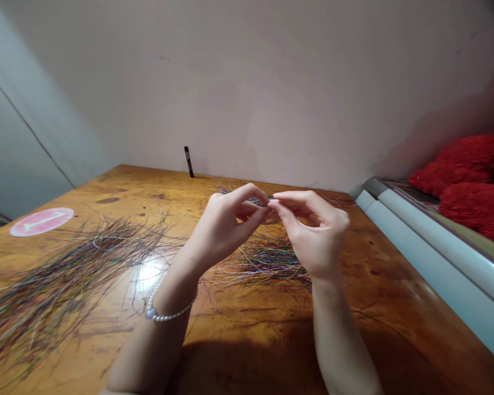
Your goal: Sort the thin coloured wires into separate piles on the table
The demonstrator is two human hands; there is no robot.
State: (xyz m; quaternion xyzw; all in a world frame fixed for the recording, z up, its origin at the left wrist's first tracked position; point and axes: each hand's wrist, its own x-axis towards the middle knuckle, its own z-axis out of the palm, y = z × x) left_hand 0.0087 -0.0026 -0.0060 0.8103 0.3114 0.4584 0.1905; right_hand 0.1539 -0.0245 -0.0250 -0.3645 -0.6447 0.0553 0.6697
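My left hand (233, 222) and my right hand (315, 230) meet above the table, thumb and forefinger of each pinched together, fingertips almost touching. Whatever lies between the fingertips is too thin or hidden to make out. Below and behind them lies a bundle of thin, multicoloured wires (267, 260), partly covered by my right hand. Farther back, more dark wire ends (226, 189) show past my left hand. A larger pile of similar wires (86, 263) spreads over the table's left side. Around my left wrist is a beaded bracelet (168, 317).
The brown wooden table (247, 340) meets a pale wall at the back. A black marker (189, 162) stands upright near the far edge. On the left is a pink oval sticker (41, 221). A white ledge (436, 252) borders the right side, with red fluffy fabric (473, 170) beyond.
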